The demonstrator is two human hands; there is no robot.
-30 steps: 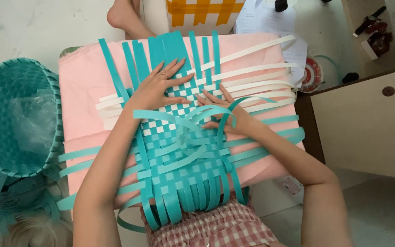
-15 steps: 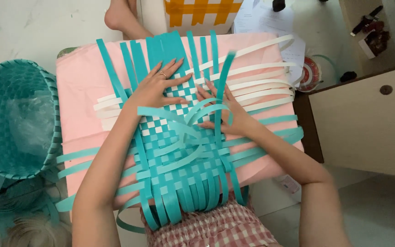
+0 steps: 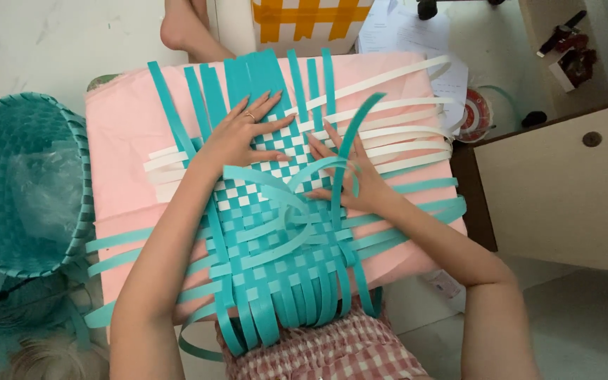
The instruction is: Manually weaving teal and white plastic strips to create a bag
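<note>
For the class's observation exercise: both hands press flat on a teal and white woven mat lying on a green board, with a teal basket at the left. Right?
Not quite. The board under the woven mat is pink, not green, as the head view shows. The rest stands: left hand, right hand, teal basket.

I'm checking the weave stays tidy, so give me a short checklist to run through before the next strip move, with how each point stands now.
1. Left hand flat on the woven mat, pinning it: ok.
2. Right hand pressed on the mat's right part: ok.
3. Loose teal strips lying flat: not ok, several arch up between the hands.
4. White strips lying flat, fanned out rightward: ok.
5. Mat fully on the pink board: not ok, teal ends hang over the near edge.
6. Which strip the right fingers grip: cannot tell.
</note>
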